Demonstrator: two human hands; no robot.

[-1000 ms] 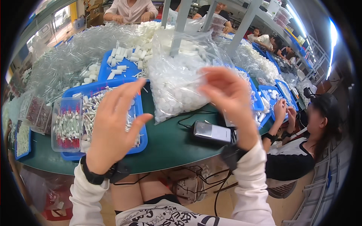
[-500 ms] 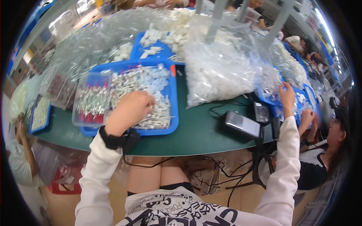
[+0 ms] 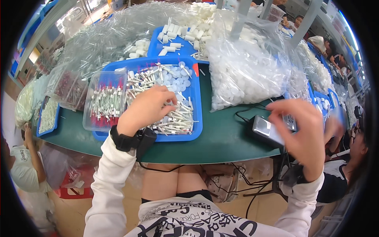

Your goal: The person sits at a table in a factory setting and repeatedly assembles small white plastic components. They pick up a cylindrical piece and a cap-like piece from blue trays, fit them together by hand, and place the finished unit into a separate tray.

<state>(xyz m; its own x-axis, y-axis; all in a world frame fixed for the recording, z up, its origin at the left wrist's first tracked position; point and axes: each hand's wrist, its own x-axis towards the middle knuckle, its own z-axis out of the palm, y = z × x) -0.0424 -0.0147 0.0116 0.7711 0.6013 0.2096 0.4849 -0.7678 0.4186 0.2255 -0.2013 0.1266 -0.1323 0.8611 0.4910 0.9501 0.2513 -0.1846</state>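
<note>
Slim pale sticks (image 3: 173, 125) lie loose in the blue tray (image 3: 199, 118) on the worktop (image 3: 221, 148); judged by their thin form, they should prove light, stiff and prone to roll, best pinched at mid-shaft. The left hand (image 3: 147, 108), fingers curled, is over the pile; whether it grips a stick cannot be told. Beside them lie translucent discs (image 3: 173, 81), probably slippery, better taken by the edge. Well apart, the blurred right hand (image 3: 302, 130), thumb and fingers parted, appears near a silver-and-black device (image 3: 262, 128).

Tray (image 3: 198, 106) is blue, sticks (image 3: 176, 125) wht, tabletop (image 3: 225, 146) dk grn, wrist strap (image 3: 122, 141) blk, shirt (image 3: 173, 223) wht, blk-lettered.
</note>
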